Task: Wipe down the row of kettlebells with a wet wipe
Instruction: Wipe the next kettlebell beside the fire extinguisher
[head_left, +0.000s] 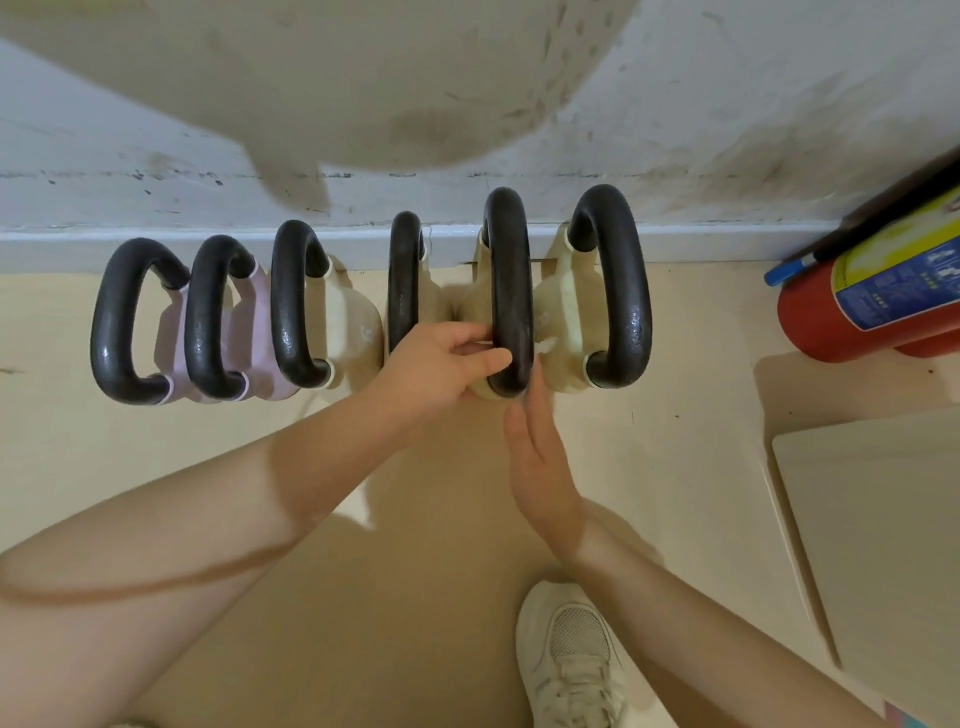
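Observation:
Several kettlebells stand in a row on the floor against the wall. The two on the left are pink and the others are cream; all have black handles. My left hand grips the lower part of the black handle of the second kettlebell from the right. My right hand reaches up edge-on beside that handle, fingers straight. Its fingertips press a white wet wipe against the cream body, and the handle partly hides them.
A red fire extinguisher lies at the right by the wall. A pale flat board lies on the floor at lower right. My white shoe stands below my hands. The baseboard runs behind the row.

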